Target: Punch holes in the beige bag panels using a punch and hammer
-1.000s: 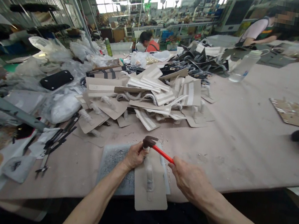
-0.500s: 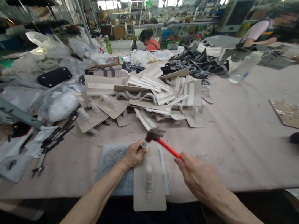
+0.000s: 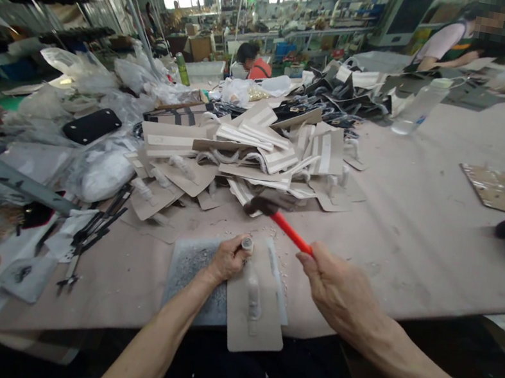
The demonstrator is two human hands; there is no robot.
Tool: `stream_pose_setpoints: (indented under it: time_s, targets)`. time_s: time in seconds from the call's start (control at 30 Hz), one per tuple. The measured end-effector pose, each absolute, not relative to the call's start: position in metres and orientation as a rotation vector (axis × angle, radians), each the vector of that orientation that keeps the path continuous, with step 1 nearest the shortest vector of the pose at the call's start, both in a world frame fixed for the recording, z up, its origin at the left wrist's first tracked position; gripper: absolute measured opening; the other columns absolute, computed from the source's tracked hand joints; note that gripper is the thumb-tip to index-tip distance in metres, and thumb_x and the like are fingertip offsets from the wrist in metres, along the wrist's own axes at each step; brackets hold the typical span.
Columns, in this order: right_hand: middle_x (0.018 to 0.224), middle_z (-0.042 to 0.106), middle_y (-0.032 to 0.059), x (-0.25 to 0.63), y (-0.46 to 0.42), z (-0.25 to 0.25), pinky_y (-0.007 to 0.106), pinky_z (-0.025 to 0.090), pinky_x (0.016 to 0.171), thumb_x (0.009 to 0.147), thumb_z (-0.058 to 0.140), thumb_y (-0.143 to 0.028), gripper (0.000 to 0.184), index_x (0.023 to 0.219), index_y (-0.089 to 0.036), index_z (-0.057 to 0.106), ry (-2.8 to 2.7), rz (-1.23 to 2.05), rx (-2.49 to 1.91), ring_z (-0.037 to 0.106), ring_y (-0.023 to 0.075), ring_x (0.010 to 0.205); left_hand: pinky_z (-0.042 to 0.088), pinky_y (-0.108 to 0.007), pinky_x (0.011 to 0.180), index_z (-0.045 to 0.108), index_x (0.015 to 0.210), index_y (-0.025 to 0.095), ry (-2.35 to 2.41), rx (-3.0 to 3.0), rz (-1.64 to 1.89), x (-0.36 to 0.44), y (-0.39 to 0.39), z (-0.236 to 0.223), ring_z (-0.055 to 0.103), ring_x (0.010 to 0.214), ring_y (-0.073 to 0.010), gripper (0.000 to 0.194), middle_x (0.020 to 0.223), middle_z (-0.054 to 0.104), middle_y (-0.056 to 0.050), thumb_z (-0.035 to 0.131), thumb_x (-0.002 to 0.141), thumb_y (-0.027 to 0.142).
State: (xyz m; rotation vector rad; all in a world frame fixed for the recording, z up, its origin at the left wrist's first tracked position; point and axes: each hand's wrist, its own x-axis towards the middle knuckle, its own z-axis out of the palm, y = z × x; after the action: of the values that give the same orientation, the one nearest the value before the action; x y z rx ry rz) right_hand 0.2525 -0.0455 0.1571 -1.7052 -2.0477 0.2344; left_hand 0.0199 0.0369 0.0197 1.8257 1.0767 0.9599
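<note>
My right hand (image 3: 337, 289) is closed around the red handle of a hammer (image 3: 291, 230), whose dark head is up in the air beyond the punch. My left hand (image 3: 229, 260) grips a short metal punch (image 3: 247, 244) with its round top facing up; the lower end is hidden. Under it lies a beige panel (image 3: 253, 336) with a plastic-wrapped handle (image 3: 253, 297) along its middle. The panel rests partly on a grey, scuffed board (image 3: 189, 269) and sticks out over the table's front edge.
Beyond my hands is a heap of similar beige panels (image 3: 254, 150), with dark pieces (image 3: 336, 103) behind. Plastic bags (image 3: 103, 172) and black straps (image 3: 98, 230) lie at left. A clear bottle (image 3: 420, 108) stands at right, near another person (image 3: 441, 46).
The hammer head has risen away from the punch, and my right hand has shifted slightly. My left hand, the punch and the panel keep their places.
</note>
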Motion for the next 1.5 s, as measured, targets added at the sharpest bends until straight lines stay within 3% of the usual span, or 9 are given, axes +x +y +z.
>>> stream_pose_setpoints:
  time_s: [0.1, 0.3, 0.6, 0.7, 0.77, 0.87, 1.0, 1.23, 1.5]
  targets:
    - [0.055, 0.047, -0.0029, 0.246, -0.044, 0.161, 0.025, 0.026, 0.05, 0.102, 0.026, -0.042, 0.034, 0.079, -0.022, 0.042, -1.87, 0.175, -1.634, 0.04, 0.011, 0.045, 0.044, -0.023, 0.069, 0.064, 0.094, 0.018, 1.061, 1.825, 0.957, 0.019, 0.038, 0.018, 0.056, 0.072, -0.0143, 0.013, 0.08, 0.062, -0.001, 0.056, 0.085, 0.022]
    - [0.059, 0.056, 0.0008, 0.252, -0.049, 0.127, 0.029, 0.016, 0.05, 0.099, 0.037, -0.04, 0.029, 0.082, -0.021, 0.049, -2.308, 0.471, -1.854, 0.042, 0.0126, 0.045, 0.042, -0.024, 0.065, 0.064, 0.09, 0.018, 1.093, 1.848, 0.95, 0.018, 0.039, 0.011, 0.052, 0.066, -0.0137, 0.011, 0.071, 0.057, 0.002, 0.057, 0.082, 0.02]
    - [0.072, 0.063, 0.0056, 0.289, -0.035, 0.056, 0.028, 0.036, 0.06, 0.101, 0.027, -0.041, 0.04, 0.088, -0.018, 0.057, -1.859, 0.824, -2.188, 0.058, 0.0172, 0.064, 0.045, -0.023, 0.067, 0.064, 0.094, 0.018, 1.079, 1.805, 0.94, 0.019, 0.037, 0.014, 0.054, 0.071, -0.014, 0.014, 0.078, 0.06, -0.001, 0.057, 0.082, 0.019]
    - [0.099, 0.065, 0.017, 0.286, -0.039, 0.038, 0.034, 0.043, 0.069, 0.097, 0.038, -0.031, 0.034, 0.115, -0.01, 0.057, -1.939, 0.505, -2.256, 0.062, 0.024, 0.081, 0.046, -0.023, 0.068, 0.064, 0.096, 0.017, 1.078, 1.787, 0.947, 0.019, 0.038, 0.011, 0.055, 0.072, -0.0141, 0.015, 0.079, 0.061, -0.001, 0.058, 0.082, 0.019]
    - [0.13, 0.054, 0.0229, 0.272, -0.044, 0.04, 0.041, 0.044, 0.085, 0.094, 0.043, -0.023, 0.044, 0.136, -0.009, 0.046, -2.099, 0.219, -2.019, 0.057, 0.0294, 0.107, 0.047, -0.023, 0.068, 0.064, 0.096, 0.017, 1.081, 1.786, 0.942, 0.019, 0.038, 0.011, 0.056, 0.072, -0.0143, 0.015, 0.08, 0.062, -0.001, 0.058, 0.083, 0.021]
    - [0.148, 0.039, 0.0167, 0.238, -0.049, 0.052, 0.043, 0.039, 0.099, 0.09, 0.042, -0.012, 0.052, 0.142, -0.019, 0.043, -2.461, 0.214, -1.374, 0.046, 0.0276, 0.124, 0.049, -0.025, 0.073, 0.065, 0.097, 0.017, 1.094, 1.797, 0.961, 0.019, 0.038, 0.013, 0.059, 0.076, -0.0155, 0.017, 0.084, 0.065, -0.002, 0.059, 0.082, 0.022]
    - [0.136, 0.05, 0.0112, 0.2, -0.049, 0.057, 0.038, 0.042, 0.091, 0.09, 0.04, -0.009, 0.037, 0.12, -0.021, 0.057, -2.723, 0.404, -0.988, 0.05, 0.022, 0.106, 0.05, -0.025, 0.074, 0.067, 0.097, 0.017, 1.149, 1.771, 0.99, 0.021, 0.035, 0.013, 0.061, 0.076, -0.0158, 0.019, 0.084, 0.068, -0.002, 0.061, 0.079, 0.023]
    - [0.111, 0.057, 0.0116, 0.182, -0.055, 0.048, 0.036, 0.041, 0.08, 0.089, 0.042, -0.008, 0.024, 0.105, -0.017, 0.058, -2.755, 0.325, -1.17, 0.05, 0.0224, 0.093, 0.047, -0.02, 0.065, 0.065, 0.087, 0.018, 1.328, 1.654, 1.23, 0.037, 0.045, 0.042, 0.056, 0.066, -0.0122, 0.015, 0.072, 0.062, 0.002, 0.066, 0.08, 0.031]
    - [0.1, 0.062, 0.0196, 0.17, -0.044, 0.104, 0.042, 0.039, 0.076, 0.082, 0.05, -0.013, 0.013, 0.09, -0.014, 0.06, -2.585, -0.071, -1.649, 0.056, 0.0297, 0.09, 0.055, -0.027, 0.076, 0.065, 0.102, 0.015, 1.324, 1.483, 1.531, 0.012, 0.045, 0.092, 0.069, 0.078, -0.0168, 0.03, 0.087, 0.072, -0.005, 0.072, 0.08, 0.034]
